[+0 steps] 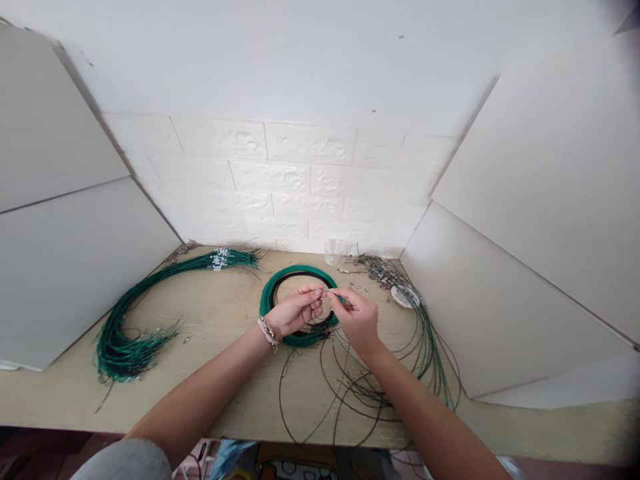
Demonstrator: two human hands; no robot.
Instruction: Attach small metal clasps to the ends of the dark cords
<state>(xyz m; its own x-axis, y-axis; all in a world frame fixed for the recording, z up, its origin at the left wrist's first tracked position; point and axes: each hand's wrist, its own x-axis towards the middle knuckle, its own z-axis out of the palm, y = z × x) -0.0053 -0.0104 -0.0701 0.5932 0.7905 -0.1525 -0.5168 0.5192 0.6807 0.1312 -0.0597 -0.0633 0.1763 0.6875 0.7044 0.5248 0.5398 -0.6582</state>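
Both hands meet above a round coil of green cord (280,280) at the middle of the wooden table (225,373). My left hand (295,312), with a bracelet on its wrist, pinches the end of a thin dark cord (334,294) between thumb and fingers. My right hand (356,319) is closed in a pinch on the same cord just to the right. Loose dark and green cord loops (360,387) trail down from the hands toward the table's front edge.
A long bundle of finished green cords (135,327) curves across the left of the table. A heap of small metal clasps (383,270), a clear plastic cup (334,252) and a small white dish (403,295) lie at the back right. White panels wall in both sides.
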